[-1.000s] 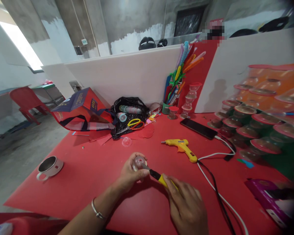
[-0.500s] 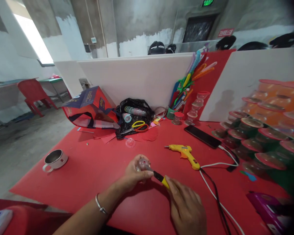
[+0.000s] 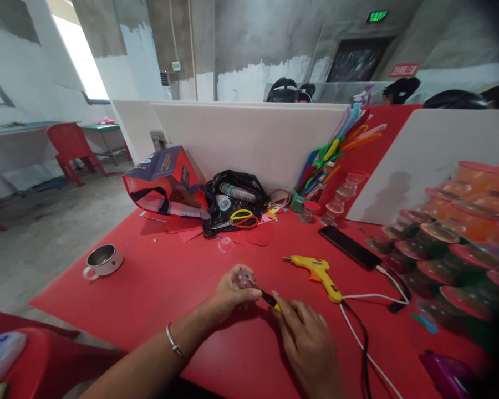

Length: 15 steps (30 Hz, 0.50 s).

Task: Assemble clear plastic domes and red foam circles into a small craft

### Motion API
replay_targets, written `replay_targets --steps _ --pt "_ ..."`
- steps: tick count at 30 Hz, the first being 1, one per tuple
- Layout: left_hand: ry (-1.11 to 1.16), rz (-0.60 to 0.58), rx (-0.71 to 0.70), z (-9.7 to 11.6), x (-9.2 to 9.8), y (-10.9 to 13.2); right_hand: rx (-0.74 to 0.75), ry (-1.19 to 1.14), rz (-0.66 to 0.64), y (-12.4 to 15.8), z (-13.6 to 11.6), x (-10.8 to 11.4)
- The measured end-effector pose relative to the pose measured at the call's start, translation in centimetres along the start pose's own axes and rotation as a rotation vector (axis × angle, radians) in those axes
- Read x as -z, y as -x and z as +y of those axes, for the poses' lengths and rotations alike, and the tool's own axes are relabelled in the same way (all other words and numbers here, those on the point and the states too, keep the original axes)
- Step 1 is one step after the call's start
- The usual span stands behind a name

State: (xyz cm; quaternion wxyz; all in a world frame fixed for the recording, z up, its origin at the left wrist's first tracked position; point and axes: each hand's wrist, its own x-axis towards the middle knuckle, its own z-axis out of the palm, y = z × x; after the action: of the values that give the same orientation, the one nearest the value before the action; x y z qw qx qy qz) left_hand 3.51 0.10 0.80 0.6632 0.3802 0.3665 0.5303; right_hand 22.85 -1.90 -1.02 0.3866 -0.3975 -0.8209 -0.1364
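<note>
My left hand [image 3: 228, 293] is closed around a small clear plastic dome-shaped piece [image 3: 243, 277], held up over the red table. My right hand [image 3: 310, 341] grips a slim tool with a yellow-and-black handle [image 3: 270, 300]. Its front end points at the plastic piece and passes by my left thumb; the tip is too unclear to tell the tool's kind. Another clear plastic piece [image 3: 226, 245] lies on the table beyond my left hand. To the right of my hands rests a yellow hot glue gun [image 3: 316, 273], nozzle pointing left.
A cup [image 3: 103, 260] stands left. Behind are a bag [image 3: 166, 174], scissors [image 3: 237, 220] on a black plastic bag [image 3: 253, 188], and a holder [image 3: 297, 202] of pipe cleaners. At right lie a phone [image 3: 349, 246], cables [image 3: 378, 354] and stacked plastic containers [image 3: 436, 233]. White boards [image 3: 249, 138] stand behind.
The camera view has shifted, so the table's things appear a little further right. My right hand and the tool have come slightly closer to my left hand, which still holds the plastic piece.
</note>
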Motion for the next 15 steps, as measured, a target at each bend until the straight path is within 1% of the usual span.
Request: replay_targets --steps 2,5,9,15 --pt "-0.008 0.016 0.004 -0.03 0.04 -0.11 0.008 -0.009 0.009 0.09 0.08 -0.47" --pt "-0.023 0.011 0.012 0.05 -0.07 -0.18 -0.006 -0.028 0.008 0.31 0.06 -0.71" --pt "-0.042 0.017 0.032 0.21 -0.35 -0.19 -0.035 -0.036 0.009 0.44 0.03 -0.47" --pt "-0.076 0.027 0.036 0.05 -0.27 -0.15 -0.025 -0.006 0.035 0.23 -0.05 -0.17"
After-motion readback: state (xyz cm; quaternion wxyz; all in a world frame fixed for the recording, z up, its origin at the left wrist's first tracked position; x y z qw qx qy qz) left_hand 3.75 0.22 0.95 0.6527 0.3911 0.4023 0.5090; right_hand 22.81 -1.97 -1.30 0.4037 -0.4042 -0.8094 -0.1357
